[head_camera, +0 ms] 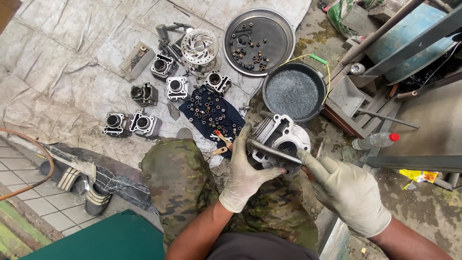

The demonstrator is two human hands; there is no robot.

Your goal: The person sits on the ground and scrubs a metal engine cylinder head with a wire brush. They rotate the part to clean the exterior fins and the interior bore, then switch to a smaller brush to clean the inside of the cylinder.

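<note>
My left hand, in a dirty white glove, grips a grey metal engine cylinder from its left side, holding it over my knees. My right hand, also gloved, holds a flat dark metal file or blade laid across the cylinder's face. Camouflage trousers show beneath both hands.
Several engine cylinders lie on a grey tarp. A dark cloth carries small bushings. A round metal tray holds small parts, beside a black pan of grey liquid. A brake disc, a plastic bottle and sandals lie around.
</note>
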